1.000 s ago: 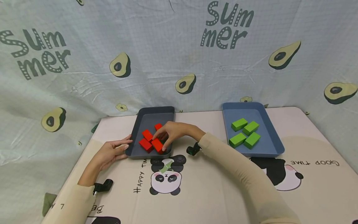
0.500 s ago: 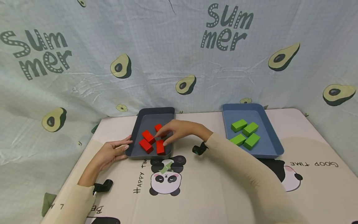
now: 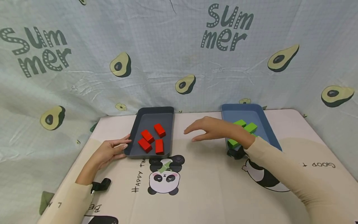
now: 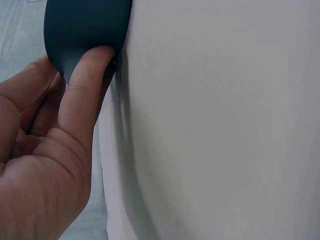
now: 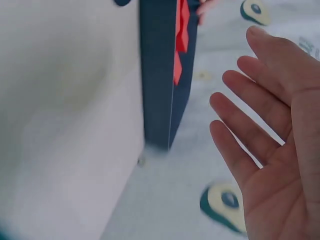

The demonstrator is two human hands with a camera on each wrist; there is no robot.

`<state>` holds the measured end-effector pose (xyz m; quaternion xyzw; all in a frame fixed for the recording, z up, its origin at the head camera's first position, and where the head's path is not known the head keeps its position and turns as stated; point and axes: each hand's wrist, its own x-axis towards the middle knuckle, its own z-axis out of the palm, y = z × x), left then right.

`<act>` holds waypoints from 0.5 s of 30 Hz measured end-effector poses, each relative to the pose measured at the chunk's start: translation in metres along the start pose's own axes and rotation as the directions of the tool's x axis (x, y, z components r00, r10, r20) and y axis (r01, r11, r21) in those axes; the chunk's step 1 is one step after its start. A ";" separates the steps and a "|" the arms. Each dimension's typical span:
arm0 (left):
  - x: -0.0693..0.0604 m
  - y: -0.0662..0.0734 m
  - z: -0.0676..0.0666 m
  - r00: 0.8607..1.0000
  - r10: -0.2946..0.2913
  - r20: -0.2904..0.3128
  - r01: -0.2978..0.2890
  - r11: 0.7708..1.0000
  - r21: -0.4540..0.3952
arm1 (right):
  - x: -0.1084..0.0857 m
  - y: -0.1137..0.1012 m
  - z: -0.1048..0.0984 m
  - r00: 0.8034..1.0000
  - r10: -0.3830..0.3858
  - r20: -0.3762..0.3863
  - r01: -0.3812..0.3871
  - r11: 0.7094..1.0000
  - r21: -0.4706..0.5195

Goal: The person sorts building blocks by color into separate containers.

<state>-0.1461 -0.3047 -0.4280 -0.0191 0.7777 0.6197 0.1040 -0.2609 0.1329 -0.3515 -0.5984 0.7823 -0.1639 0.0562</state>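
Note:
In the head view, several red blocks (image 3: 147,136) lie in a dark grey tray (image 3: 153,111) at the left of the table. My left hand (image 3: 107,154) holds that tray at its near left corner. Seen from the left wrist, the thumb (image 4: 82,85) presses one side of the tray's corner (image 4: 85,30), with fingers on the other side, partly hidden. My right hand (image 3: 212,128) hovers between the two trays and holds nothing. Its fingers (image 5: 255,100) are spread and relaxed in the right wrist view, apart from the dark grey tray.
A blue tray (image 3: 268,124) with several green blocks (image 3: 250,127) stands on the right, partly covered by my right forearm. A printed cloth (image 3: 151,46) hangs behind the table. The tablecloth (image 3: 201,186) carries panda prints.
My right hand has let go of a red block inside the dark grey tray and moved right, out of it. That block now lies more upright in view. The left hand stays at the tray.

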 end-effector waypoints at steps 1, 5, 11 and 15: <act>0.000 0.000 -0.001 1.000 -0.003 -0.003 0.003 1.000 0.003 | -0.010 0.000 -0.003 1.000 0.004 -0.013 -0.004 1.000 -0.012; -0.001 -0.003 -0.001 1.000 -0.011 -0.008 0.011 1.000 0.006 | -0.054 0.000 -0.011 0.996 0.042 -0.076 -0.045 0.998 -0.041; 0.002 -0.003 0.002 1.000 -0.001 -0.012 0.001 1.000 0.009 | -0.123 0.001 -0.012 0.975 0.120 -0.185 -0.148 0.978 -0.146; 0.005 -0.002 0.004 1.000 0.008 -0.012 -0.007 1.000 0.021 | -0.160 -0.002 -0.013 0.958 0.133 -0.255 -0.201 0.943 -0.265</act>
